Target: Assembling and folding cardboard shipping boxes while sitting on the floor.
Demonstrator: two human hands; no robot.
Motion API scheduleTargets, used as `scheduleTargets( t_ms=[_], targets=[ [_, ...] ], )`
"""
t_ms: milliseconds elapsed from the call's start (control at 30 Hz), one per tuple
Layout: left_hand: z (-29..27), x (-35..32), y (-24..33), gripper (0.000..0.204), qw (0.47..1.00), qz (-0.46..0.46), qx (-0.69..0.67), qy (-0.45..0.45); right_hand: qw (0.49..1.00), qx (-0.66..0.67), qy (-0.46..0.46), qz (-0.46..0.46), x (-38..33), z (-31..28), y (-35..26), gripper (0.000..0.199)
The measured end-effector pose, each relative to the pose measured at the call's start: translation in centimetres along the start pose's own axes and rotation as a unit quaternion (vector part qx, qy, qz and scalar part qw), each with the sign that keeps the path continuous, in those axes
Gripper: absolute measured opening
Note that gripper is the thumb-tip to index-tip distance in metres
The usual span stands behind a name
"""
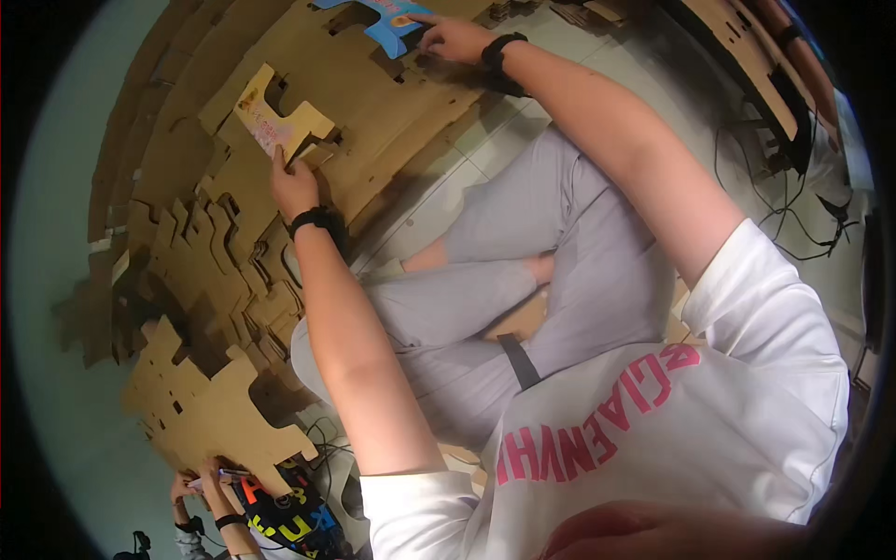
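On the brown cardboard at the upper left lies a yellow printed cardboard cutout [303, 124] with a curved notch. My left hand [295, 191] is at its near end, index finger along the printed edge and thumb close by, closed on that end. A blue printed cutout [387, 23] of similar shape lies farther off, at the top edge of the view. My right hand [455, 39] reaches over it, index finger stretched onto its surface and the thumb apart. The undersides of both pieces are hidden.
Layered brown cardboard sheets [373, 112] with cut notches spread beneath both pieces. Jagged cardboard offcuts [201, 252] pile up to the left. At the lower left, another person's hands [213, 481] work beside a large notched sheet [205, 401]. Dark cables [793, 210] hang at the right.
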State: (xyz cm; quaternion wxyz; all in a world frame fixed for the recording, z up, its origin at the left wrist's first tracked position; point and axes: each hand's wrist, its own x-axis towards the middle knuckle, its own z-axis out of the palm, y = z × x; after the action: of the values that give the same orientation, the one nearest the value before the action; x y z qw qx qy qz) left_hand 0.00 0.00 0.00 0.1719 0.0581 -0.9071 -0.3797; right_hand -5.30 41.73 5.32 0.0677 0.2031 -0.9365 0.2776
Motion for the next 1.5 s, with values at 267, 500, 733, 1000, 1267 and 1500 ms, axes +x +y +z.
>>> scheduleTargets(
  t_ms=[267, 500, 733, 1000, 1267, 1500],
  targets=[
    [-0.5, 0.2, 3.1, 0.064, 0.998, 0.000, 0.047, 0.033, 0.999, 0.039, 0.027, -0.012, 1.3, -0.2, 0.5, 0.033],
    [-0.1, -0.9, 3.7, 0.066, 0.998, -0.015, 0.058, 0.032, 0.998, -0.050, 0.020, -0.027, 0.2, 0.5, 0.0, 0.029],
    [0.3, -1.4, 3.6, 0.061, 0.997, -0.026, 0.056, 0.044, 0.998, -0.055, 0.005, 0.006, -0.1, 0.3, -0.1, 0.029],
    [0.4, -0.8, 3.0, 0.062, 0.997, -0.041, 0.048, 0.036, 0.998, -0.003, -0.030, 0.046, 0.0, -0.5, -1.1, 0.052],
    [0.1, 0.5, 1.8, 0.063, 0.997, -0.059, 0.047, -0.023, 0.996, 0.029, -0.052, 0.063, 0.7, 0.0, -0.5, 0.074],
    [-1.6, -0.1, 2.8, 0.072, 0.987, -0.048, 0.136, -0.076, 0.994, 0.059, -0.043, 0.080, 1.9, -0.1, -0.2, 0.052]
  ],
)
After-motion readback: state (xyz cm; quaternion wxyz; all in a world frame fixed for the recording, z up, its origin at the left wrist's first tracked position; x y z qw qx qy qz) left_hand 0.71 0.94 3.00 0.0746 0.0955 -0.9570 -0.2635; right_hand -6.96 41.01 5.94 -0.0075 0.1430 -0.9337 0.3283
